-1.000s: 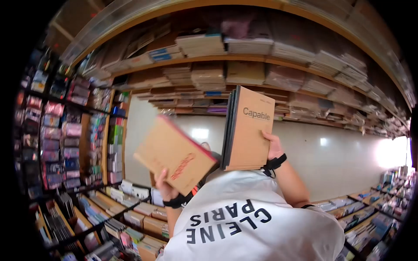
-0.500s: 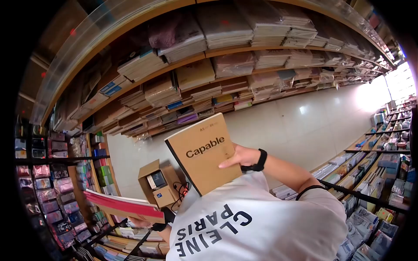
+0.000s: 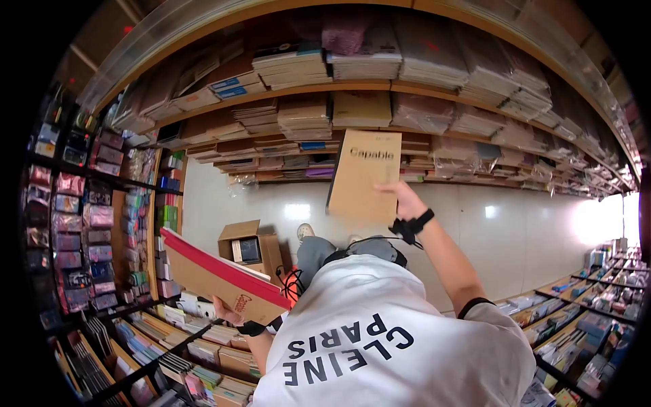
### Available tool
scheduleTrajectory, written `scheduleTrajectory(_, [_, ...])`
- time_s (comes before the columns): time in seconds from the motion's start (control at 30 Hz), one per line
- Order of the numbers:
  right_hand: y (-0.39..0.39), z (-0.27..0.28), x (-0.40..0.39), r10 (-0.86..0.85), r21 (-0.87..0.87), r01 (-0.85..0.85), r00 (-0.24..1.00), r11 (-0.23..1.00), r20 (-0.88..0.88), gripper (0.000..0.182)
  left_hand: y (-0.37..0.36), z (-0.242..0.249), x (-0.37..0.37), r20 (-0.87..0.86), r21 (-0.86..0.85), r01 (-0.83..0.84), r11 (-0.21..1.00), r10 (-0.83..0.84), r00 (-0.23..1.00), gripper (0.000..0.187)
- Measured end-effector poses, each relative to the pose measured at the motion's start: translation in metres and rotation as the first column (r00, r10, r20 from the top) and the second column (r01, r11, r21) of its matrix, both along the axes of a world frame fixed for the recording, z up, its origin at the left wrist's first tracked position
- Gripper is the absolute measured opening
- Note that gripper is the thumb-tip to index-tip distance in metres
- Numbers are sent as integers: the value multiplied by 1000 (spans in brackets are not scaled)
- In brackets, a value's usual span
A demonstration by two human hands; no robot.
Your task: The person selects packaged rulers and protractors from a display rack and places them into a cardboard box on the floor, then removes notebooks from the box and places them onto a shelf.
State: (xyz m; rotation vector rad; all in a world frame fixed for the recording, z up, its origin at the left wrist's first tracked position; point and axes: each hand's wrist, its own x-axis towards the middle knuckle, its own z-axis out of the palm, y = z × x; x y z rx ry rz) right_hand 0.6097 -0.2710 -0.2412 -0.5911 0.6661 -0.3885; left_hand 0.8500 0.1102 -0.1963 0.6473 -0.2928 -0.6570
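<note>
My right hand (image 3: pixel 401 199) grips a brown notebook (image 3: pixel 363 173) marked "Capable", with a dark spine, at its lower right edge. The notebook is raised in front of the shelves, its cover facing me and slightly blurred. Down at the left, my left hand (image 3: pixel 229 313) is closed on a second notebook (image 3: pixel 220 283), brown with a red spine strip and also printed "Capable". White page edges show behind its red strip. Dark bands circle both wrists.
A long shelf unit (image 3: pixel 366 86) stacked with notebooks and paper runs across the front. An open cardboard box (image 3: pixel 271 254) stands on the pale floor (image 3: pixel 461 224) near my feet. Racks of packaged goods (image 3: pixel 85 217) line the left, and more stocked shelves (image 3: pixel 576 298) stand at the right.
My right hand has reached forward, carrying its notebook away from my chest toward the shelves. The red-spined notebook has tilted to show more of its cover. My view has turned, revealing my feet.
</note>
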Motion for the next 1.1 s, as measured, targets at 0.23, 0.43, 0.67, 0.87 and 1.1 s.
scheduleTrajectory(0.23, [-90, -24, 90, -123, 5, 123, 988, 992, 90, 34, 7, -9, -3, -53, 156, -190, 969, 200, 978, 44])
scheduleTrajectory(0.43, [-156, -41, 130, 13, -12, -13, 1000, 1000, 28, 30, 20, -18, 0, -113, 185, -214, 959, 237, 965, 50])
scheduleTrajectory(0.67, [-194, -35, 191, -58, -283, -18, 965, 959, -255, 31, -27, 4, -2, -283, 226, -129, 965, 192, 940, 48])
scheduleTrajectory(0.87, [-159, -31, 192, -463, -750, 175, 866, 637, -191, 40, -52, -10, 8, -341, 274, -147, 950, 238, 909, 51])
scheduleTrajectory(1.1, [-161, -21, 236, -453, -749, 111, 850, 653, -269, 33, -87, -6, 19, -410, 325, -87, 942, 223, 884, 50])
